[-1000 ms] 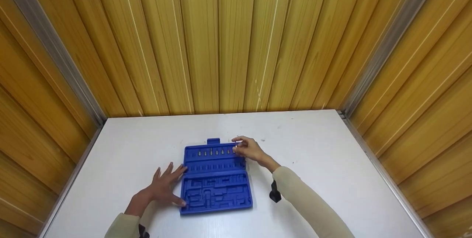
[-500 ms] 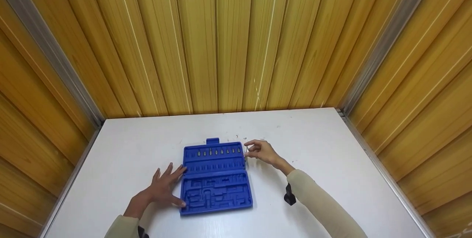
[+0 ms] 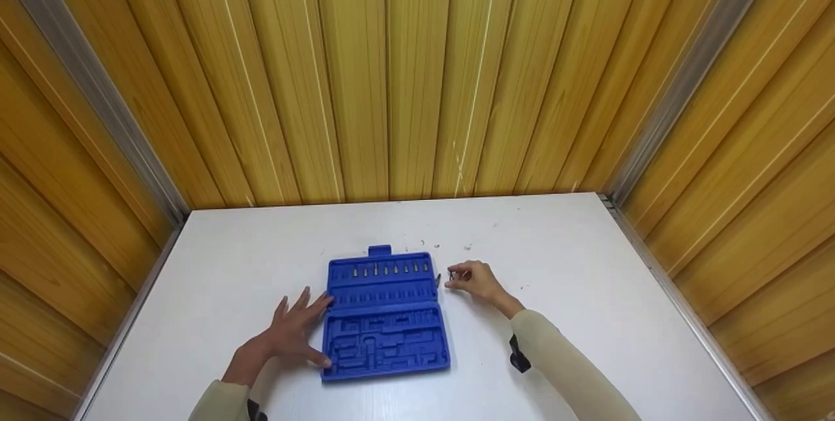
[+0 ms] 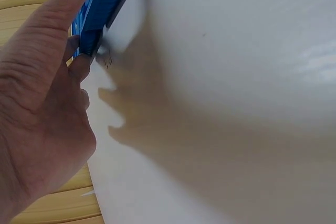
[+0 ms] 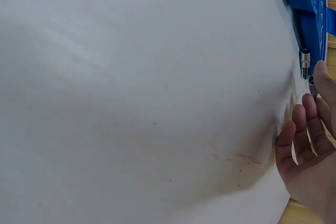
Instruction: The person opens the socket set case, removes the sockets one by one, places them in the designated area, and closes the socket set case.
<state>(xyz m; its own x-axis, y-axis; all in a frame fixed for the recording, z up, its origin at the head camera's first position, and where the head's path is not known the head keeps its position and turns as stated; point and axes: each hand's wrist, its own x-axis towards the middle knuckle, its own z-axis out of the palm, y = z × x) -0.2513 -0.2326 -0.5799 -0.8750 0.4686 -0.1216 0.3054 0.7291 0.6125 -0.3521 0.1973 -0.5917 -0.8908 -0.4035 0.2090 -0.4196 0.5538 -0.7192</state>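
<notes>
A blue plastic tool case lies unfolded on the white table, with a row of several small metal bits in its far half. My left hand has its fingers spread, the fingertips and thumb touching the case's left edge. Right of the case, my right hand pinches a small bit socket between thumb and fingers. A second bit socket, silver with a dark tip, lies on the table between that hand and the case. Its exact tip shape is too small to tell.
The near half of the case has moulded, vacant recesses. A latch tab sticks out at its far edge. Small dark specks mark the white table behind the case. Yellow wood-patterned walls enclose the back and sides.
My right hand has moved from the case's upper right corner rightward and down to the table, carrying the bit socket. The bit socket beside the case is now uncovered. My left hand has stayed put.
</notes>
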